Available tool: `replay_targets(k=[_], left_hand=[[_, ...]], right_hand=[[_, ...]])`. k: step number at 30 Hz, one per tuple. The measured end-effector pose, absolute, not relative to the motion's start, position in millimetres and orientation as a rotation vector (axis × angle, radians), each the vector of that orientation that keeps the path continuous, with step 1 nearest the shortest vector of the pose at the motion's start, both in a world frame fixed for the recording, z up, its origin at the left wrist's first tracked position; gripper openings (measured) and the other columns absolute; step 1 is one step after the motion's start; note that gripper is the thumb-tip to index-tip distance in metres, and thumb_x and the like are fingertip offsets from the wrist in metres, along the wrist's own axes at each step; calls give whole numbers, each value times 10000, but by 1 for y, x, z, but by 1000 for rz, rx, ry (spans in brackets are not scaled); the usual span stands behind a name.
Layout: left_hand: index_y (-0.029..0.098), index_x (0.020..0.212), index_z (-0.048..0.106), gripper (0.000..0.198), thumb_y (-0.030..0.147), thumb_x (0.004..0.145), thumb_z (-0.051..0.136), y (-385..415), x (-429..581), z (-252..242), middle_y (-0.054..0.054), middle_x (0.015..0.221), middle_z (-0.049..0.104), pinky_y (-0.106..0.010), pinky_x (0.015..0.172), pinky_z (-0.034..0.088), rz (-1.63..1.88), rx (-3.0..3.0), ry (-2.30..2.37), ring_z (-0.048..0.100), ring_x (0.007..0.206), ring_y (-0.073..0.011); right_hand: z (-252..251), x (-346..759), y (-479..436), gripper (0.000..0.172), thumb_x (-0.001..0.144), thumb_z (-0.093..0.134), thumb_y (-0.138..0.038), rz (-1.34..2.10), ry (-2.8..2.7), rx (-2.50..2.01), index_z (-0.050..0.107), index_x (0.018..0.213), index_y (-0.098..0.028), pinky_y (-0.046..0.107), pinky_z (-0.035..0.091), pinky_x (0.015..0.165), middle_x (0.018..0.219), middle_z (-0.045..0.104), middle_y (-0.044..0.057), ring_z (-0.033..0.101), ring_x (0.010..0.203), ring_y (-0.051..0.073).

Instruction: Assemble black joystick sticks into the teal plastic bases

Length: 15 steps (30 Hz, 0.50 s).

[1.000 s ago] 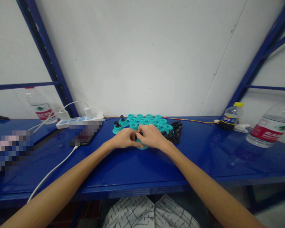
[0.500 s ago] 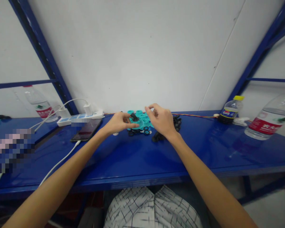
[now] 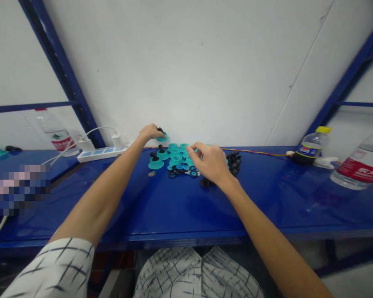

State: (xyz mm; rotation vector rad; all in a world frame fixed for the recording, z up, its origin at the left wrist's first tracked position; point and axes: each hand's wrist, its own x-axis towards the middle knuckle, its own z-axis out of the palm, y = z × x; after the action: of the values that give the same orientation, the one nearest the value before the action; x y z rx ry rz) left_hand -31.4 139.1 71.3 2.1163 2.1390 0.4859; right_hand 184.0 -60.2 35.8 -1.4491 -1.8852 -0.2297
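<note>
My left hand [image 3: 151,131] is closed on a turquoise flared cup with a black stem [image 3: 161,137], held against the foot of the wall. Below it, two similar turquoise cups with black stems [image 3: 156,162] stand on the blue table. My right hand [image 3: 210,161] hovers over the right side of a cluster of turquoise cups [image 3: 175,157], its fingers loosely bent and apart, nothing visible in them. Black and blue rings [image 3: 182,167] lie in front of the cluster. A pile of black parts [image 3: 234,161] is partly hidden behind my right hand.
On the left are a white power strip [image 3: 104,153] with chargers and a water bottle [image 3: 58,134]. A cola bottle [image 3: 311,147] and a large water bottle [image 3: 362,159] stand at right. A thin cable [image 3: 261,152] runs along the wall. A small disc [image 3: 152,174] lies near the cups.
My left hand has carried the turquoise cup with the black stem from the cluster up and left toward the wall. My right hand stays nearly in place. The left forearm now covers the phone.
</note>
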Motion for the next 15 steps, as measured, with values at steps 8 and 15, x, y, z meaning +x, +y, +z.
replay_targets(k=[8,15], left_hand=[[128,902,727,535,547,577,796,158,-31,56,-114,829,719,-287,653,500,254,2174,2148,666,771,-242],[119,933,709,448,483,681,776,155,-35,55,-100,775,702,-274,663,497,58,2055,2059,623,730,-195]], right_hand=[[38,187,-60,442,972,417,-480,-262,-1895,-1452,731,847,-197,262,310,599,682,693,57,627,661,171],[37,185,-60,456,971,418,-484,-253,-1921,-1465,747,830,-201,266,296,597,699,706,64,621,664,172]])
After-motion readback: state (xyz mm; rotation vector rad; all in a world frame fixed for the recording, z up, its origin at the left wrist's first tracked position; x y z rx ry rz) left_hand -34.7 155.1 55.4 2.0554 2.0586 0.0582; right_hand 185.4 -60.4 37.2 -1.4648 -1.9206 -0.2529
